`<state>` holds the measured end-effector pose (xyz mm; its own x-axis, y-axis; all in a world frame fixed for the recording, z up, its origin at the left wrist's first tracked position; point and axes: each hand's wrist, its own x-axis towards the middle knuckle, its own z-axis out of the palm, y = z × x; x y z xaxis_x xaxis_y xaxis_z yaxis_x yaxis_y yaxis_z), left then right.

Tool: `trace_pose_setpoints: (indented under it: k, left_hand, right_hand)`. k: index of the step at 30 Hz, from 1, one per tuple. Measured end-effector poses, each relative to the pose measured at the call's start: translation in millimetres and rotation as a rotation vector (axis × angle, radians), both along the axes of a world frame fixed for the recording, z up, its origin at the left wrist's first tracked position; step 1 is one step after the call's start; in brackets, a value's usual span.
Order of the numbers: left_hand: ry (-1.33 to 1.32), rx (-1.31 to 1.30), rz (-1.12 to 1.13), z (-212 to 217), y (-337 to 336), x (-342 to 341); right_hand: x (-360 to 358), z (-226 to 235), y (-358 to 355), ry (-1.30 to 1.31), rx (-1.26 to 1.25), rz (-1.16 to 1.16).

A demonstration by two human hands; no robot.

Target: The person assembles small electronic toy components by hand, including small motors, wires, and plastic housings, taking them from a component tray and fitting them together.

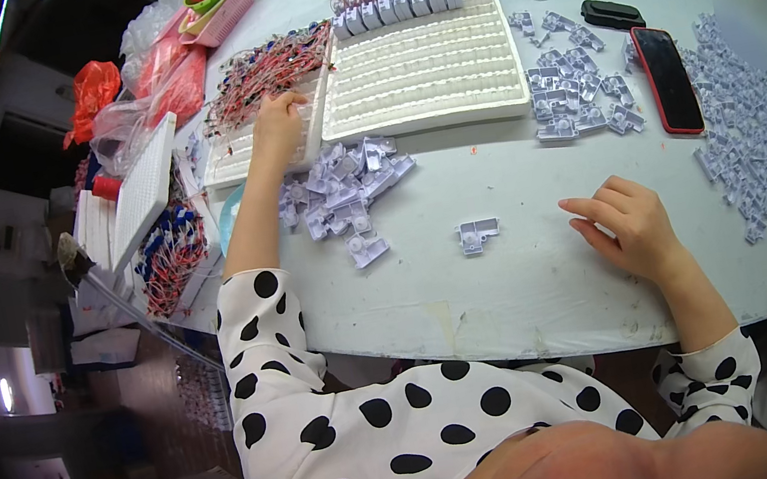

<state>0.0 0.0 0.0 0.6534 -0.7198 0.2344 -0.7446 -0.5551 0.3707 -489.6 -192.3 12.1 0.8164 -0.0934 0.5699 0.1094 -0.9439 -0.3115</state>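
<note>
A pale table (396,313) fills most of the view. On its far side lies a large white tray (420,66), with a row of wired boxes (395,7) along its far end. Left of it, a second tray (224,165) carries a tangle of red wires (269,68). Beyond the left forearm, plastic bags (175,86), a pink basket (234,11) and a tilted white tray (150,187) crowd that edge. At right spreads a broad scatter of small plastic parts (759,146); a red-edged phone (669,80) lies between it and a smaller cluster (571,86), with a black case (611,12) just beyond.

The left hand (278,123) is at the near edge of the wires, fingers bent close together; whether it holds one cannot be told. Its forearm passes just beside a pile of parts (345,190) and partly covers the second tray. The right hand (620,225) is empty, loosely curled over the table. Between the hands, well apart from both, lies a single plastic part (478,236).
</note>
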Motion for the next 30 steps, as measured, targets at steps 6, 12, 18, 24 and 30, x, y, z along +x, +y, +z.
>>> trace_pose_setpoints:
  k: [6, 12, 18, 24, 30]
  left_hand:
    - [-0.433, 0.072, 0.21, -3, -2, 20]
    - [-0.535, 0.157, 0.322, 0, -19, 31]
    - [-0.558, 0.085, 0.378, -17, -37, 51]
    - [-0.414, -0.038, 0.354, -15, -27, 59]
    - [-0.54, 0.0, 0.316, -1, -10, 55]
  right_hand:
    - [4, 1, 1, 0.005, -0.014, 0.022]
    - [3, 0, 2, 0.01, 0.002, 0.001]
    - [-2, -3, -2, 0.027, 0.006, -0.043]
    - [-4, -8, -10, -0.004, -0.012, 0.033]
    - [1, -14, -8, -0.023, -0.017, 0.115]
